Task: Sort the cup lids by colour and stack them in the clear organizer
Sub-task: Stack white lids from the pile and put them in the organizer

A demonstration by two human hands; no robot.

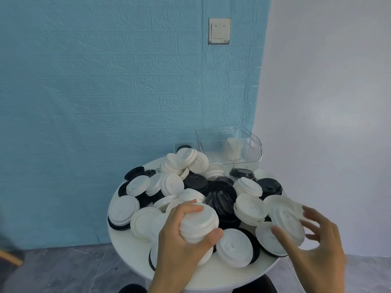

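The clear organizer (230, 148) stands at the round table's (131, 248) far edge, something pale inside — too blurred to name. The left hand (182, 235) grips a stack of white lids (200, 223); the right hand (317, 237), fingers spread, touches a white lid (285, 220) on the mixed black-and-white pile (220, 195).

Round white table (127, 246) under heaped white lids (138, 185), black lids (220, 197), clear organizer (230, 146) at back.

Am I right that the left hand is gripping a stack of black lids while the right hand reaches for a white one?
Not quite: in the head view the left hand grips a stack of white lids, not black. The right hand does reach for a white lid.
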